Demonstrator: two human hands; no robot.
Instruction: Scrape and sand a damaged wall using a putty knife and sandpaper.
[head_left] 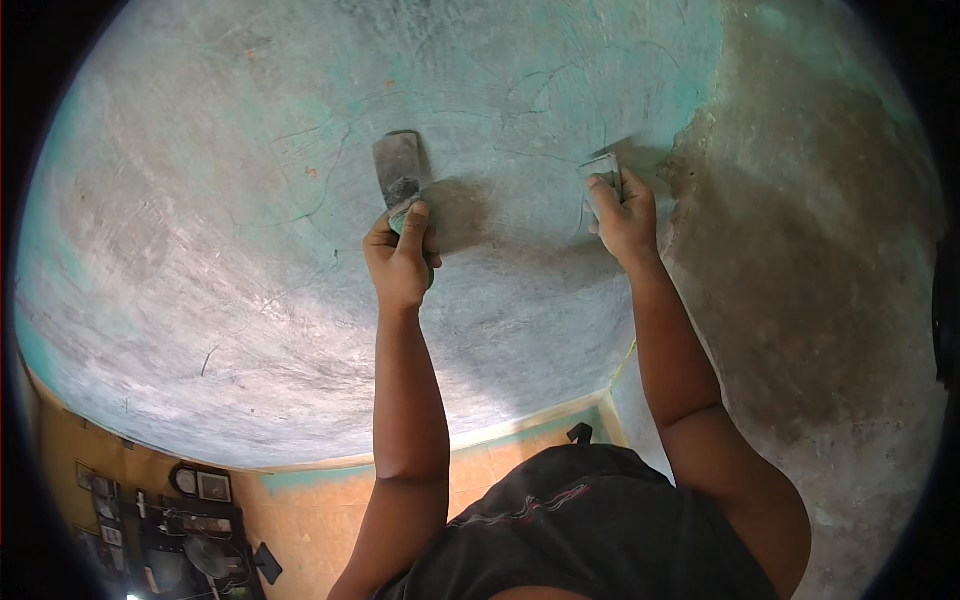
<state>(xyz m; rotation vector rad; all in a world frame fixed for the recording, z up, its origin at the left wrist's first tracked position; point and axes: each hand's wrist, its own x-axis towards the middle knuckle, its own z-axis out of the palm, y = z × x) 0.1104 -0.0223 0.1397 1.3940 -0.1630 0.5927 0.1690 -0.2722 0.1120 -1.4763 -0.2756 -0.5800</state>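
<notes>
Plaster, patchy teal-grey, fills most of the view, with a big brown patch on the right. Both hands are full: left hand wraps a green-handled scraper mid-plaster, right hand pinches a smaller flat piece near the patch. I'd keep the blade shallow, easy over hairline cracks.

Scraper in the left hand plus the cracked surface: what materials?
Scraper blade: probably metal, dull and dirty; it's flat, grey-brown. Handle: plastic or painted wood, can't tell; only green bits show. Cracked surface: likely plaster, matte, patchy turquoise over grey.
</notes>
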